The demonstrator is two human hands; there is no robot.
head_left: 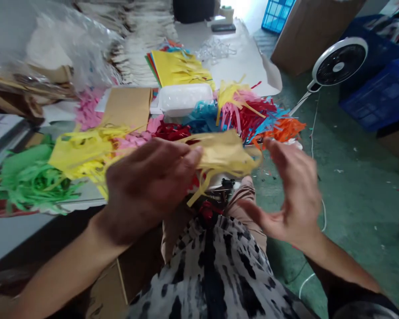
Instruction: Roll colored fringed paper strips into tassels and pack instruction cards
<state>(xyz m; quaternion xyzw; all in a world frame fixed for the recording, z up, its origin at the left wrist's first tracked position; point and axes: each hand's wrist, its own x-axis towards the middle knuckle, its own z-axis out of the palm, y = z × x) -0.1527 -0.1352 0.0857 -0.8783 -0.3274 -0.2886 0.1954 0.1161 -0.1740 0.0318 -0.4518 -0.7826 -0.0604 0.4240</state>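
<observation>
Yellow fringed paper point(224, 153): above the person's lap, just off the near edge of the table point(83, 199).
Left hand point(149, 190): fingers curled, pinching the paper's left end.
Right hand point(291, 190): spread open, just beside the paper, not touching it.
Far side: coloured paper fringes point(246, 117) heaped around a white plastic box point(184, 99).

Over on the green-painted floor point(359, 199), a white electric fan point(339, 64) is leaning back on its stand, with a thin white cable point(314, 128) trailing beside it. Dark blue plastic crates point(382, 95) are sitting beyond it, near a large cardboard box point(312, 35), and a lighter blue crate point(275, 15) is poking out behind that box. Up on the table point(193, 35), a crumpled clear plastic bag point(66, 48) is slumping at the far left, a white plastic tub point(184, 98) is lying mid-table, and a flat black device point(223, 28) is resting near the far edge.
</observation>
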